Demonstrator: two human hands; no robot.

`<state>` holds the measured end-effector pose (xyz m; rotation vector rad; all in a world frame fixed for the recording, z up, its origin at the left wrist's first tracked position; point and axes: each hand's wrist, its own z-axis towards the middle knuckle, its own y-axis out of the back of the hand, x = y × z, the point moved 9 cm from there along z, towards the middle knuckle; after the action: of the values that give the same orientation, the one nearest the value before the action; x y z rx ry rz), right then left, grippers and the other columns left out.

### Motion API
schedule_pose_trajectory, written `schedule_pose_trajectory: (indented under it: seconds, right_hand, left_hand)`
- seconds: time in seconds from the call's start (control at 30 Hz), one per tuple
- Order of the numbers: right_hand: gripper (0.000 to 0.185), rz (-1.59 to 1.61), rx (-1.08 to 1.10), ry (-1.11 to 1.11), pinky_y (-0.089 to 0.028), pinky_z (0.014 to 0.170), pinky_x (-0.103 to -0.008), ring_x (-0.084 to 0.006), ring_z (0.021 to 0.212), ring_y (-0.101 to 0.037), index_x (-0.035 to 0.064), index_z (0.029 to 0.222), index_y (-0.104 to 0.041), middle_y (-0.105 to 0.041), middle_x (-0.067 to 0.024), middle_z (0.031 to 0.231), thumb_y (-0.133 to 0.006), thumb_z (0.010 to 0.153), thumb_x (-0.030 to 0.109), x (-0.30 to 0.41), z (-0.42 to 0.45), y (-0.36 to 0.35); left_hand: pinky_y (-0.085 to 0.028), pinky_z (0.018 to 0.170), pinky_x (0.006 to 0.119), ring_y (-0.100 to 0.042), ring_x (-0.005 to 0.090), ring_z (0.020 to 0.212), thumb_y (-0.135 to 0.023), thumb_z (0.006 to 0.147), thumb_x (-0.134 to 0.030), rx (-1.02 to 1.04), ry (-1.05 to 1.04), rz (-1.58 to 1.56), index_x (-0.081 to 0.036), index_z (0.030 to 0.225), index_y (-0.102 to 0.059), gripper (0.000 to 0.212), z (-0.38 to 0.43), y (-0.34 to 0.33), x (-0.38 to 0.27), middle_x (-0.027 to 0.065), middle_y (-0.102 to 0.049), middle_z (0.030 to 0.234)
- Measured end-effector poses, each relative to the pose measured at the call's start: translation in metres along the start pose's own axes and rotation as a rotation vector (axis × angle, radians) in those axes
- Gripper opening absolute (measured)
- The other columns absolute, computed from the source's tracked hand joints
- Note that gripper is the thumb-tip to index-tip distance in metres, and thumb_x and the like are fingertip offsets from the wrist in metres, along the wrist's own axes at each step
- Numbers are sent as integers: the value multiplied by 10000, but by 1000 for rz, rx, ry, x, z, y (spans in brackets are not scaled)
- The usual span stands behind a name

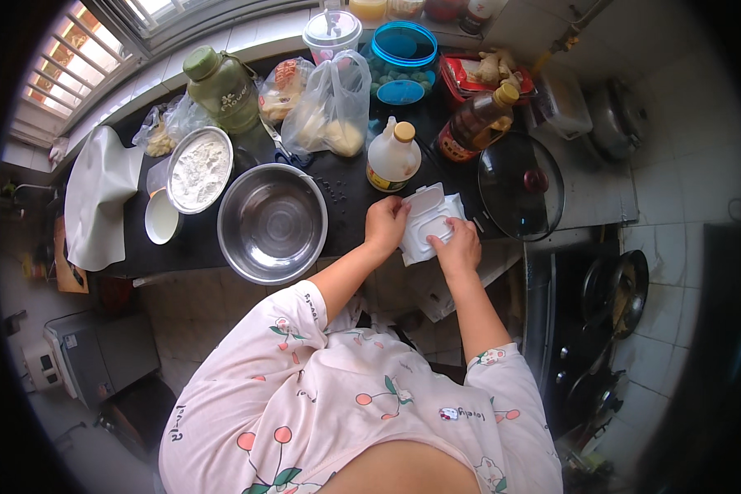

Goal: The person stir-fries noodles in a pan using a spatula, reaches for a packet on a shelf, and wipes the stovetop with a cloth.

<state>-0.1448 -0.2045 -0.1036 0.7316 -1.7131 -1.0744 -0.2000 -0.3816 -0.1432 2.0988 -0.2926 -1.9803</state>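
A white packet of wet wipes (418, 238) with its plastic flap lid raised lies at the counter's front edge, between my hands. My left hand (386, 227) grips the packet's left side by the raised lid. The fingers of my right hand (458, 246) rest at the opening and on the right side of the packet; whether they pinch a wipe cannot be told. Behind the packet stands a whitish plastic bottle with a yellow cap (394, 157). To the left sits an empty stainless steel bowl (273, 223), beside a bowl of white flour (199, 170) and a white cup (163, 217).
A glass lid (521, 185) and a sauce bottle (473, 126) stand right of the packet. Scissors (289, 154), a plastic bag of dough-like pieces (330, 117), a green bottle (223, 92) and a blue-lidded jar (401, 68) are farther back. Pans (628, 293) sit on the stove at right.
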Motion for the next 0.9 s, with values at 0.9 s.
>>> schedule_pose_trajectory:
  seconds: [0.9]
  right_hand:
    - [180, -279, -136, -30, -421, 739, -408, -270, 831, -591, 58, 842, -627, -598, -109, 888, -554, 830, 223, 7, 11, -8]
  left_hand:
    - [-390, 618, 421, -478, 376, 705, -576, 788, -100, -167, -147, 63, 35, 711, -461, 194, -21, -10, -9, 194, -473, 750]
